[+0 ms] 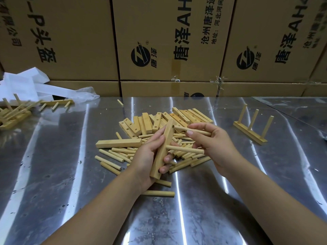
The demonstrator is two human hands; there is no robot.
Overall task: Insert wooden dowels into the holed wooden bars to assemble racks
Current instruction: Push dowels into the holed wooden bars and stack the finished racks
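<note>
- One finished rack (252, 129) stands on the bench (70, 174) to your right and more racks (56, 104) lie far left, but a heap of loose bars (177, 119) and loose dowels (113, 156) waits.
- Your left hand (146, 156) has its grip clamped round the bar (163, 147), with one seated dowel (185, 149) sticking out of it.
- Your right hand (214, 144) pinches the next dowel (192, 130), its tip at the bar's top hole and seemingly not pushed home.

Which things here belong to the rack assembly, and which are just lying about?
Job in hand:
holed bar in left hand; held dowel in right hand; seated dowel in that bar; piled bars; loose dowels; finished rack.

Lying about:
plastic bags; cardboard boxes.
</note>
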